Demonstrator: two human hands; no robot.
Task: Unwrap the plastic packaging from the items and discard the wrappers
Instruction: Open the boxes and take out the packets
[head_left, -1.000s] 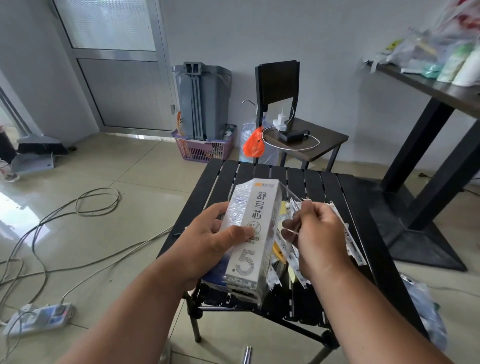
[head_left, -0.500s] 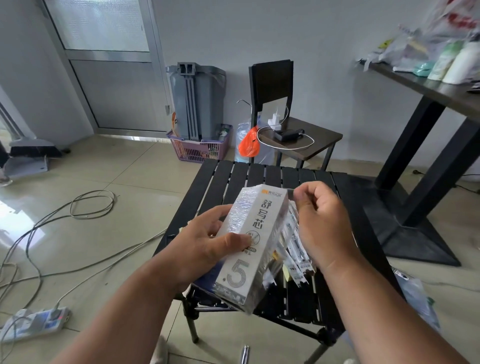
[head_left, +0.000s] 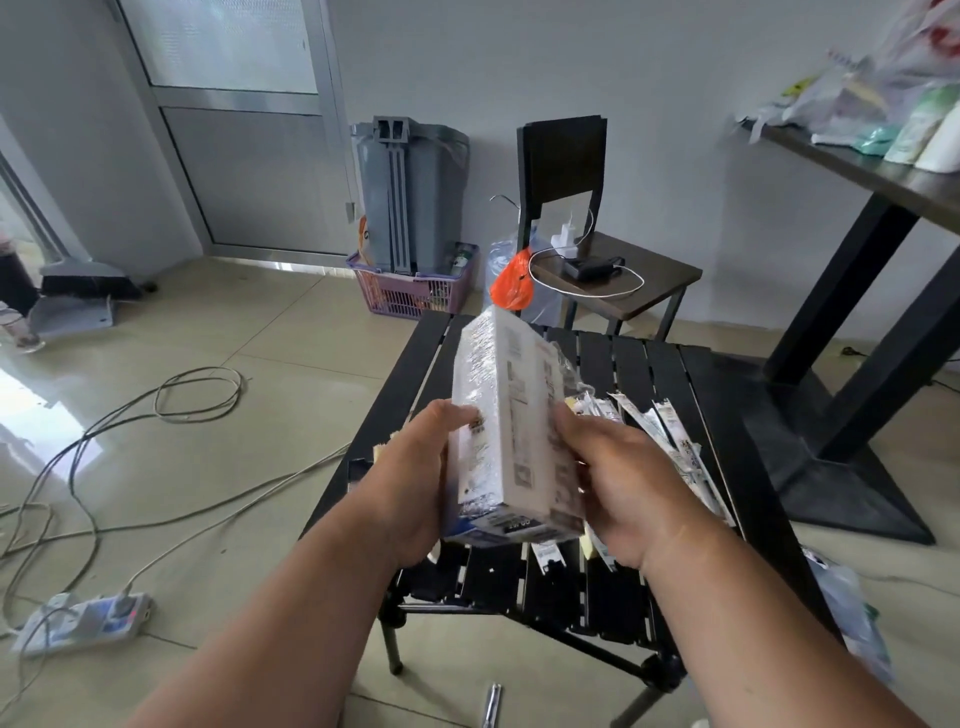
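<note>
Presently, both my hands hold one wrapped box over the table.
Box: white carton (head_left: 511, 431), sealed in shiny plastic film (head_left: 475, 358), held above the black slatted table (head_left: 717, 415).
Left hand: my left hand (head_left: 415, 483) grips the box's left side, fingers curled round it.
Right hand: my right hand (head_left: 618, 483) clasps the right side; whether it pinches the film I cannot tell.
Long axis: runs from 6 o'clock near me to 12 o'clock, far end tipped up and away.
Other items: slim wrapped packets (head_left: 670, 447) lie fanned on the table at about 3 o'clock from the box.
Progress: film looks intact, so I judge this unwrapping barely begun.
Remaining: strip the film, unwrap the packets, discard wrappers; the grey bin (head_left: 410, 192) stands at 12 o'clock.
</note>
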